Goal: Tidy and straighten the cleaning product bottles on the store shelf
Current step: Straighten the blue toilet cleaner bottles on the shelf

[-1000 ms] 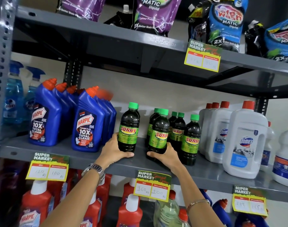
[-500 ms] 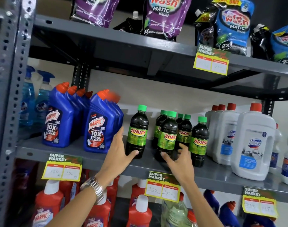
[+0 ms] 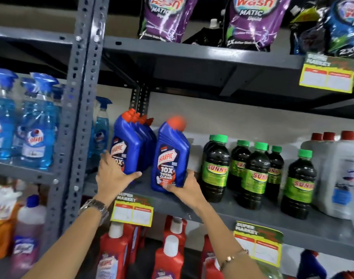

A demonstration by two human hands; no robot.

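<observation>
Head view, near: my left hand [image 3: 113,176] cups the base of the front blue Harpic bottle [image 3: 125,146] at 9 o'clock; my right hand [image 3: 185,187] grasps the base of the second Harpic bottle [image 3: 171,158] at centre. Both stand on the grey shelf [image 3: 192,206]. I judge I should square the labels forward and slide, not lift. Farther, at 3 o'clock, the Sunny bottles [image 3: 215,168] stand close.
</observation>
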